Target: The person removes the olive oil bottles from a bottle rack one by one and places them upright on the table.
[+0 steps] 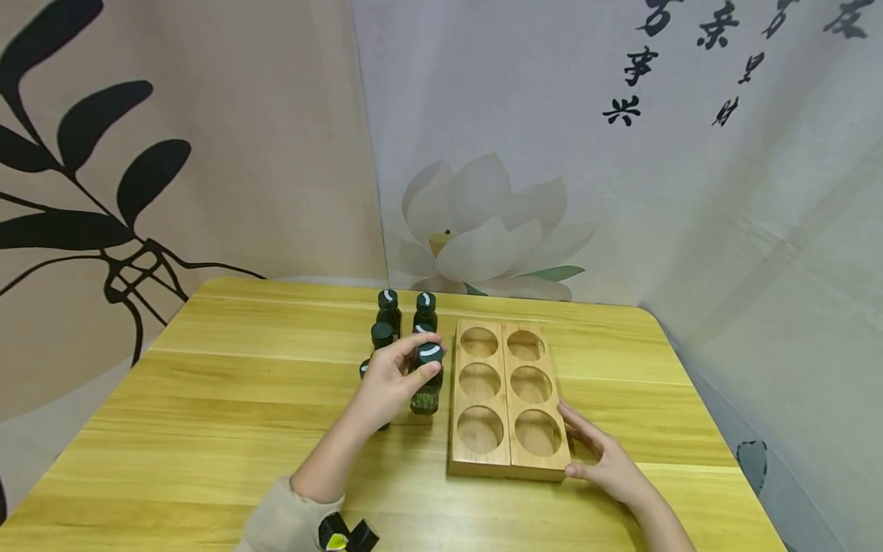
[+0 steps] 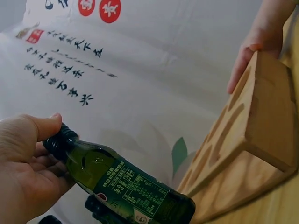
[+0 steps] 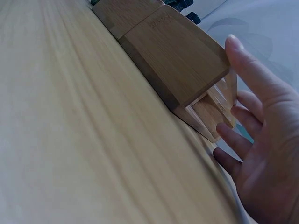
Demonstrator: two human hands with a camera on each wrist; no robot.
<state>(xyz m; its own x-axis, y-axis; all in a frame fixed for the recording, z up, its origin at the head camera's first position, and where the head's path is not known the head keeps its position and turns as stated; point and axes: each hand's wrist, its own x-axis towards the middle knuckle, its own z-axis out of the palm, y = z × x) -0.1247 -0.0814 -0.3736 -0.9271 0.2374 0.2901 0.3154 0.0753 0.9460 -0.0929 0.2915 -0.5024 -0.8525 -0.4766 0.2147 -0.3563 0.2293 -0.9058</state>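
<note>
In the head view my left hand [image 1: 393,381] holds a small dark green glass bottle by its black cap [image 1: 429,353], thumb on one side and fingers on the other. The left wrist view shows this bottle [image 2: 131,179] with its green printed label turned toward the camera. It is just left of a light wooden rack [image 1: 508,399] with two rows of round holes. My right hand [image 1: 610,466] rests at the rack's near right corner, its thumb at the corner and its fingers spread loosely along the side, as the right wrist view shows.
Several more dark bottles stand in a group left of the rack, among them one at the back left [image 1: 388,313] and one at the back right [image 1: 426,309]. The wooden table [image 1: 228,429] ends at a printed curtain [image 1: 510,92] behind.
</note>
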